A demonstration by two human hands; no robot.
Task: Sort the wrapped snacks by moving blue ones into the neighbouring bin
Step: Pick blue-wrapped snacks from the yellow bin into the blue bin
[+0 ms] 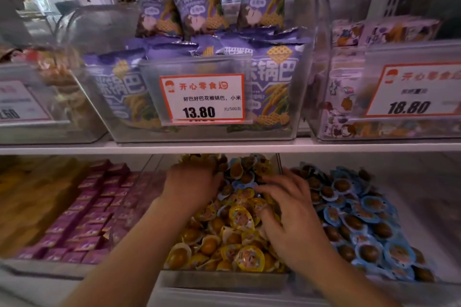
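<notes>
Hands (239, 197) dig among round, glossy yellow-wrapped snacks (239, 227).

1. A clear plastic bin (303, 97) on the upper shelf holds purple snack bags printed with yellow lattice crackers (273, 85) — some upright at the back.
2. A white price card with an orange border (201, 98) on its front reads 13.80.
3. A second orange-bordered card (414, 91) on the bin to the right reads 18.80.
4. A white shelf edge (224, 148) runs beneath.
5. Below, at left — rows of small magenta wrapped blocks (87, 217).
</notes>
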